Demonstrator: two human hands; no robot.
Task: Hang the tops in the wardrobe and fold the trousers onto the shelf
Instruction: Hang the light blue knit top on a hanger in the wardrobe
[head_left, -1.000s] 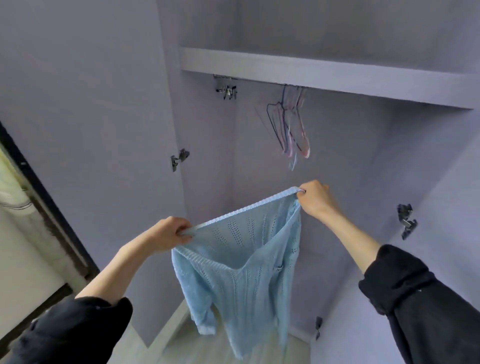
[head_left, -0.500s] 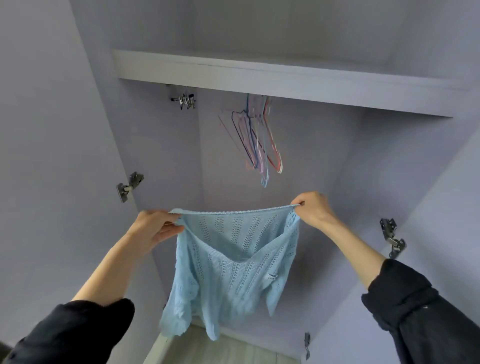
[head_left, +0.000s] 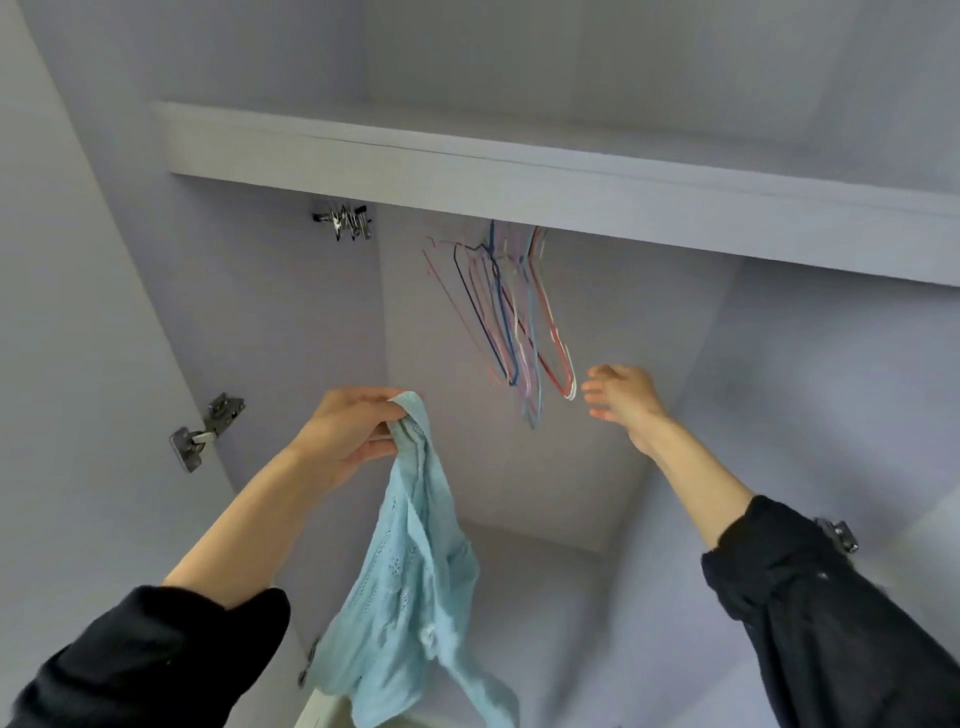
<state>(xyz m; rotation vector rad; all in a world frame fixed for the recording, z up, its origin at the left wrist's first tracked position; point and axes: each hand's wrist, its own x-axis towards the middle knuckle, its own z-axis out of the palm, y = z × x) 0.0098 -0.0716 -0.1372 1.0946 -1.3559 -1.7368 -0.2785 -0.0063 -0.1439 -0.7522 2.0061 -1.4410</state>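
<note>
Top (head_left: 415, 587), a pale blue knit, hangs bunched and twisted from the left hand (head_left: 349, 435), whose fingers and thumb are curled round one gathered edge, in front of the open wardrobe; the rest trails down toward the wardrobe floor. Right hand (head_left: 621, 397) holds nothing, fingers spread and loose, just beside the lowest corner of the hangers (head_left: 511, 317), a tangle of thin coloured wire ones dangling under the shelf (head_left: 519, 182). Hinges (head_left: 205, 431) sit on the left wall. Risks, as I judge them: the hangers overlap closely, so pulling one may drag its neighbours off or snag their hooks. Held one-handed, the knit could slip or catch its open weave on a wire end when being threaded on.
</note>
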